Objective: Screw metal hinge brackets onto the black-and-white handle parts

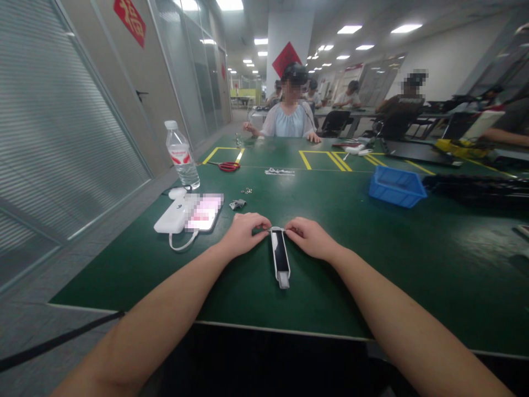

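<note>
A narrow device with a white frame, a glossy black top and a pale grey near end [281, 256] lies on the green table, its long side running away from me. At its far end my left hand [247, 234] is closed in a pinch from the left. My right hand [309, 237] pinches from the right at that same end. Something thin and metallic seems to run between the fingertips, too small to name. Beyond my left hand lie a small grey metal part [237, 204] and several tiny ring-like pieces [247, 191].
Left of my hands are a white power bank [170, 216], a lit phone [206, 212] joined by a white cable, and a water bottle [182, 157]. Red-handled scissors [228, 166] lie farther back. A blue bin [397, 187] stands right. A person [288, 118] sits opposite.
</note>
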{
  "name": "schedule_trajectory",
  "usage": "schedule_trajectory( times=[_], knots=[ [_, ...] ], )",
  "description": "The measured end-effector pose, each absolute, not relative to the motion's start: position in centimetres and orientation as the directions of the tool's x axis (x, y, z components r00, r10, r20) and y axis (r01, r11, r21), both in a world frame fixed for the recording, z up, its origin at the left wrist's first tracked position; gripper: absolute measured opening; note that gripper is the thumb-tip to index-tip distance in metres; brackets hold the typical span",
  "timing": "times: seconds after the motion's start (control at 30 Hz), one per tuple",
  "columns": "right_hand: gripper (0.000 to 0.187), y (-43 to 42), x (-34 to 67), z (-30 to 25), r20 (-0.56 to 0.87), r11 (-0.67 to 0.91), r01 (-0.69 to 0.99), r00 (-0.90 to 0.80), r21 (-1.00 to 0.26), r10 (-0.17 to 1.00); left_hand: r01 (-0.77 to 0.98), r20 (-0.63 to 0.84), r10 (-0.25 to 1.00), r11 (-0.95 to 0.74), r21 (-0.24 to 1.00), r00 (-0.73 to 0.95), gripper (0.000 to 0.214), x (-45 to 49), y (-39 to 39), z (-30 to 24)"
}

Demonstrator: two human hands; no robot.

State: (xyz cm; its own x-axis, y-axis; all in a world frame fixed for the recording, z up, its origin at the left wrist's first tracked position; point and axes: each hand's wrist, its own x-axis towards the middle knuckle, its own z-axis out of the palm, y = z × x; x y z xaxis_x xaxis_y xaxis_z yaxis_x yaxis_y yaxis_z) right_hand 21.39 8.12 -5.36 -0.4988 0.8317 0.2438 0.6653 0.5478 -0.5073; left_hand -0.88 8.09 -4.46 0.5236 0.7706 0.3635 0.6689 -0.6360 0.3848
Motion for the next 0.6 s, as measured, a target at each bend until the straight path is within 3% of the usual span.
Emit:
schedule_trajectory(
  times=[0.6],
  knots=[
    [0.014, 8.11, 21.32, -5.43, 0.249, 0.547, 0.684, -0.492, -0.482, 0.834, 0.69, 0.323, 0.792, -0.61, 0.389, 0.518, 0.017, -0.87, 8.1, -4.45]
  ],
)
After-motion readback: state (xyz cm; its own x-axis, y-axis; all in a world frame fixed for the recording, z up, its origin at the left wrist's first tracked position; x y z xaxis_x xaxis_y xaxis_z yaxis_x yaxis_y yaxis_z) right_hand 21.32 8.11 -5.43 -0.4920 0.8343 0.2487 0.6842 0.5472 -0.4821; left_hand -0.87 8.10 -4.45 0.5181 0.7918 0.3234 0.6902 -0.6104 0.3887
